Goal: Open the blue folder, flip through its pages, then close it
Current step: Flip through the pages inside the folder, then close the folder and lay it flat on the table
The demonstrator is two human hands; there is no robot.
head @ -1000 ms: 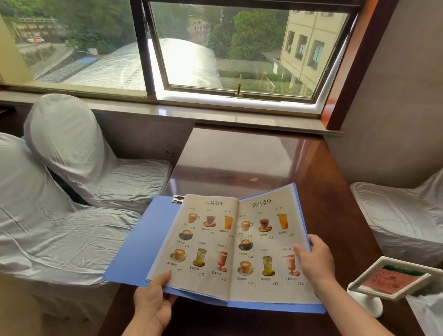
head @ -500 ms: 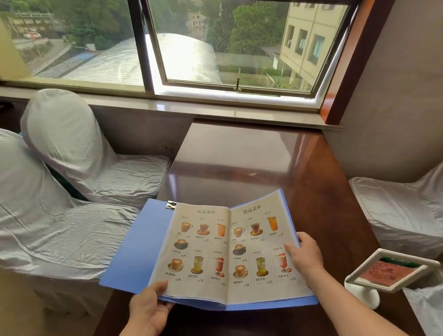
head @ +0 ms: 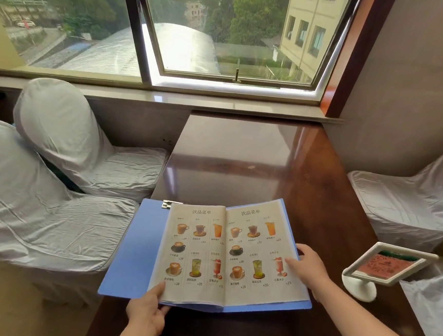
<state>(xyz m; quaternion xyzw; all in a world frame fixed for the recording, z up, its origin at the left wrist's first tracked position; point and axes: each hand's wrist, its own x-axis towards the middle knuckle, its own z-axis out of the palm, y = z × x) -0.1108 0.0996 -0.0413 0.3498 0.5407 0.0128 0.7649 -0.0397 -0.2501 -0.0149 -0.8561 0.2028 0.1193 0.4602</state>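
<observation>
The blue folder [head: 132, 251] lies open at the near left edge of the dark wooden table [head: 256, 157], its left cover hanging past the table's side. Two drink-menu pages [head: 228, 257] face up, with a metal clip [head: 167, 204] at the top left. My left hand [head: 147, 311] pinches the bottom edge of the left page and cover. My right hand [head: 309, 266] rests on the right page's outer edge, fingers partly under the page.
A white tilted table sign [head: 386, 265] on a round base stands to the right of the folder. Chairs draped in grey covers sit at left [head: 65, 138] and right [head: 413, 200]. A window and sill run along the far end.
The folder has settled a little flatter and lower toward me. My right hand has slid slightly along the right page's edge; my left hand keeps its grip at the bottom.
</observation>
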